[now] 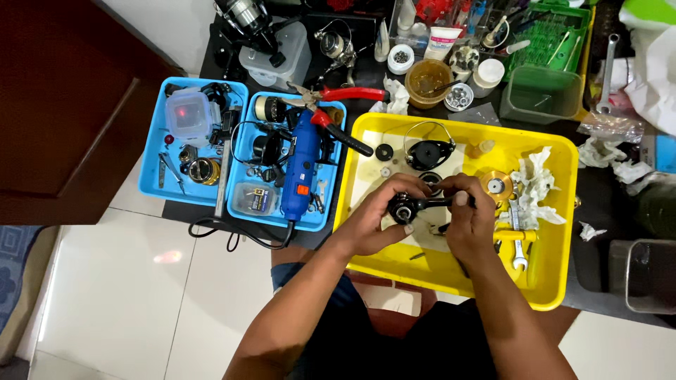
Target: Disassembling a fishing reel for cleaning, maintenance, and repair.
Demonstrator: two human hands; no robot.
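Dark worktop (598, 211) over white floor tiles, three trays on it: two blue plastic trays (151, 165) (243, 211) of parts, one yellow plastic tray (556, 232). Over the yellow one, both hands pinch a small black reel part (410, 207), left hand (377, 222) cupping, right hand (468, 218) gripping its stem. A blue rotary tool (301, 165) and red-handled pliers (338, 95) lie alongside.

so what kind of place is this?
Likely a home fishing-reel repair bench: both hands work a black reel part over a yellow tray, with blue parts trays, a blue rotary tool and red-handled pliers.
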